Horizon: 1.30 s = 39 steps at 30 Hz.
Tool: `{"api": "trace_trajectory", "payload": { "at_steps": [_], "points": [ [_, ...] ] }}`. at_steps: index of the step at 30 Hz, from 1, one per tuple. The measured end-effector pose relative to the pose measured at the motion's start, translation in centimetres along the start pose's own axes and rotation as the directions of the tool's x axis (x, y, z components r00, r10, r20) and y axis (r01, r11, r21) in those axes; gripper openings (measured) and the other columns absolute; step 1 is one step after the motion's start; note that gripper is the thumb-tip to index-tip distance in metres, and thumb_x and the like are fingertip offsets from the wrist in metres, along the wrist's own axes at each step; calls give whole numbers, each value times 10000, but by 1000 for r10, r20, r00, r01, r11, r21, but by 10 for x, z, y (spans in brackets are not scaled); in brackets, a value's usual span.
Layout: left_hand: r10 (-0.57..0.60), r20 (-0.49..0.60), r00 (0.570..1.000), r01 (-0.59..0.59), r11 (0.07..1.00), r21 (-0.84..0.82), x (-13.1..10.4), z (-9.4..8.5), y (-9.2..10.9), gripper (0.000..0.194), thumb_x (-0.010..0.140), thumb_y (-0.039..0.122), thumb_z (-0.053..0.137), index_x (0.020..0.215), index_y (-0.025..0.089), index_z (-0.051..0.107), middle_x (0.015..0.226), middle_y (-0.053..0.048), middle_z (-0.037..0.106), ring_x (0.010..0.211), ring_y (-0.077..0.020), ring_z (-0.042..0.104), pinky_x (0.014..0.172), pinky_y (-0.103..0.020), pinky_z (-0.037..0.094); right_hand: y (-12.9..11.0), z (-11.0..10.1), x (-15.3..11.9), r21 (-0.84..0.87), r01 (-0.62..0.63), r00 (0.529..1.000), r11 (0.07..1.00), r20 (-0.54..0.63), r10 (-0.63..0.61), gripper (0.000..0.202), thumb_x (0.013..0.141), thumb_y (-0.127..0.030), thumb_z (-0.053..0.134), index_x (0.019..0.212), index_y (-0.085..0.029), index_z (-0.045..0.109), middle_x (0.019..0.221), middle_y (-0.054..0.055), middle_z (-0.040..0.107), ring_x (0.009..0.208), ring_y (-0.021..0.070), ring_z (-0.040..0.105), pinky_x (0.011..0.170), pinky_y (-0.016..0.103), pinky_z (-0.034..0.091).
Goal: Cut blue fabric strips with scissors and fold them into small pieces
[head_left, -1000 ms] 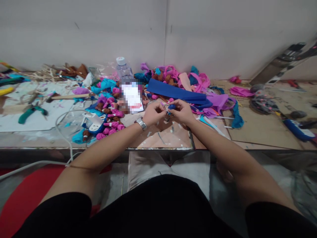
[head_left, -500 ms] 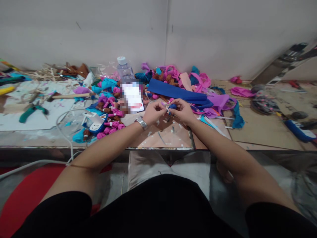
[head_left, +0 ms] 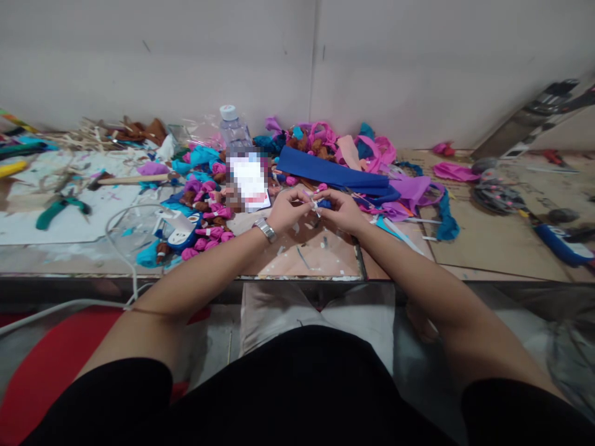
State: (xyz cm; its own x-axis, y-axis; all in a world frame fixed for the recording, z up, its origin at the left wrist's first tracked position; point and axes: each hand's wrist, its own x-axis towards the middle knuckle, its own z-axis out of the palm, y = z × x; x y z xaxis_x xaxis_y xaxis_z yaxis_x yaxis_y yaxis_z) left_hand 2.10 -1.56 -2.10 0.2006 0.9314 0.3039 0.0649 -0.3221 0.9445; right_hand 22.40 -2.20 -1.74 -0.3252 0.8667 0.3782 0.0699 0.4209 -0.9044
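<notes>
My left hand (head_left: 290, 210), with a metal watch on the wrist, is closed in a pinch. Its fingertips meet those of my right hand (head_left: 343, 212) above the worktable, and this hand is pinching too. Between them is a small white strip (head_left: 315, 204), partly hidden by the fingers. A bit of dark blue cloth (head_left: 325, 203) shows right beside the strip; whether it is joined to it I cannot tell. Behind the hands lies a long folded blue cloth (head_left: 332, 170). To their left are a lit phone (head_left: 251, 179) and many pink, brown and blue cloth bundles (head_left: 216, 234).
A clear bottle (head_left: 235, 130) stands behind the phone. On the left lie a hammer (head_left: 134, 179), green-handled pliers (head_left: 60, 209) and a power socket (head_left: 183, 230) with a white cable. Purple and teal cloth strips (head_left: 413, 192) are at the right, near a dark pincushion-like ball (head_left: 493, 192).
My right hand's fingers have come down slightly, closer to the left fingertips. The rest of the bench looks the same.
</notes>
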Motion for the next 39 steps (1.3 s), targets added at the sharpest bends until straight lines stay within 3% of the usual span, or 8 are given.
{"api": "trace_trajectory", "payload": {
  "at_steps": [5, 8, 20, 33, 39],
  "points": [
    [-35, 37, 999, 36, 999, -37, -1, 2, 4, 279, 734, 387, 863, 734, 172, 685, 635, -7, 671, 573, -137, 635, 575, -273, 546, -5, -2, 0, -139, 74, 997, 987, -11, -76, 263, 801, -413, 832, 974, -222, 785, 1002, 53, 792, 950, 248, 719, 915, 401, 577],
    [-57, 47, 997, 59, 997, -42, -3, 3, 8, 277, 733, 386, 855, 721, 166, 687, 618, -10, 669, 555, -132, 629, 553, -260, 536, -5, -3, 0, -197, 57, 998, 979, -24, -63, 267, 796, -430, 831, 946, -214, 783, 962, 49, 795, 916, 248, 716, 898, 401, 571],
    [-75, 53, 996, 77, 996, -41, -6, 3, 13, 313, 713, 407, 883, 745, 153, 702, 610, -17, 686, 544, -136, 651, 551, -254, 552, -7, -5, -1, -234, 90, 996, 968, 22, -88, 258, 821, -428, 807, 908, -195, 737, 928, 46, 775, 909, 236, 709, 893, 371, 538],
    [79, 108, 991, -87, 993, 73, -2, 2, -1, 332, 819, 470, 849, 836, 165, 718, 742, -39, 748, 635, -150, 682, 617, -284, 570, -7, -2, -1, -237, -40, 997, 971, -69, 25, 224, 758, -371, 775, 873, -181, 745, 862, 29, 751, 828, 207, 659, 811, 328, 499],
    [85, 122, 989, -89, 996, 31, -2, 3, -6, 325, 809, 445, 849, 876, 176, 680, 804, -40, 751, 711, -175, 722, 684, -315, 589, -9, 1, -3, -210, -123, 990, 970, -97, 105, 169, 739, -315, 716, 850, -187, 720, 801, 3, 700, 740, 172, 596, 726, 289, 466]
  ]
}}
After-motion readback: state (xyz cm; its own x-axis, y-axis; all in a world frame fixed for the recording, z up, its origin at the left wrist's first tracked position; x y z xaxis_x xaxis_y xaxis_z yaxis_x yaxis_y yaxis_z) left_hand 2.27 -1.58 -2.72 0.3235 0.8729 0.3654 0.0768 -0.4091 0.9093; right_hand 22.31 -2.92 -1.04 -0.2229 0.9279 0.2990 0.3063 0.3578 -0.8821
